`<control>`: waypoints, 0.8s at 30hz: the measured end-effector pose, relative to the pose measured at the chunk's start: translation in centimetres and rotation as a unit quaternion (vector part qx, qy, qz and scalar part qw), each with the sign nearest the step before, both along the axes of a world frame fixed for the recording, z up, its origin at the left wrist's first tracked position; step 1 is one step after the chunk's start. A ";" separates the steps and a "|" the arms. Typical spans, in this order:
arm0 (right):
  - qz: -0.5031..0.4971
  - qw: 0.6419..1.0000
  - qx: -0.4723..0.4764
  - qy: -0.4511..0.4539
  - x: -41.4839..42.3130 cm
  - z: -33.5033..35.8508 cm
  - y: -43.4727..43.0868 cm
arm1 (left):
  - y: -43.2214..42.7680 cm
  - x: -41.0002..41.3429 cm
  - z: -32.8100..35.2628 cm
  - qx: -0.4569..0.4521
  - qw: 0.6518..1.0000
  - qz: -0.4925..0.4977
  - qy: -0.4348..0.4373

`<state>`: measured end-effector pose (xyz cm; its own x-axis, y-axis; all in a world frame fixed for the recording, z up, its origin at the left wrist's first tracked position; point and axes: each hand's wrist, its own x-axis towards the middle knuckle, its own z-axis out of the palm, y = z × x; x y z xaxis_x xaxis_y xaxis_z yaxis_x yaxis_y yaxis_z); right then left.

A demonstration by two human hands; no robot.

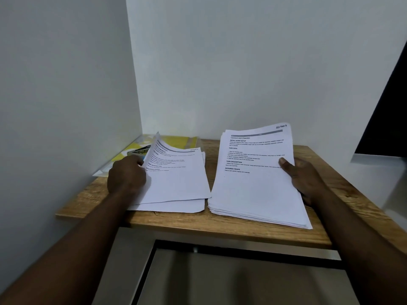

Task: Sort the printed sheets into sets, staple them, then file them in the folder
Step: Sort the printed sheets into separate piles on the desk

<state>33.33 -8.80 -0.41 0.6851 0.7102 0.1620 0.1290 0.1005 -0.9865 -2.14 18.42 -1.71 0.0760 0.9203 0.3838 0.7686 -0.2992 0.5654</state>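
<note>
Two piles of printed white sheets lie on a small wooden table (220,230). The left pile (176,181) is thin and fanned out; my left hand (126,175) grips the left edge of its top sheet, which curls upward. The thick right stack (255,183) carries a page headed "SECTION 3". My right hand (301,177) holds that stack's right edge, thumb on top of the page. A yellow and white folder (176,142) lies at the back left against the wall, partly under the left pile. A silver stapler (138,150) rests on the folder, just beyond my left hand.
White walls close in on the left and behind the table. A white surface (378,172) and a dark opening (387,106) sit to the right. Below the table's front edge is a grey floor with a dark frame (220,247).
</note>
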 end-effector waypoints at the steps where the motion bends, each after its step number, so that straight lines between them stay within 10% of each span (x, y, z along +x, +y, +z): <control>1: -0.002 1.000 -0.001 0.001 0.0 0.0 0.0 | 0.3 -0.2 0.1 -0.009 1.000 -0.009 -0.002; 17: -0.011 1.000 -0.013 -0.010 0.0 0.0 0.1 | 0.0 -0.3 -0.2 0.043 0.996 -0.019 0.071; 24: -0.011 1.000 -0.016 -0.021 0.0 0.0 0.1 | -2.2 1.8 0.7 0.112 0.965 -0.023 0.237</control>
<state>33.29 -8.73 -0.37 0.6936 0.7004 0.1686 0.1731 0.0651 -0.9827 -0.34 16.22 -0.98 0.3308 0.8095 0.4851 0.9077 -0.4136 0.0713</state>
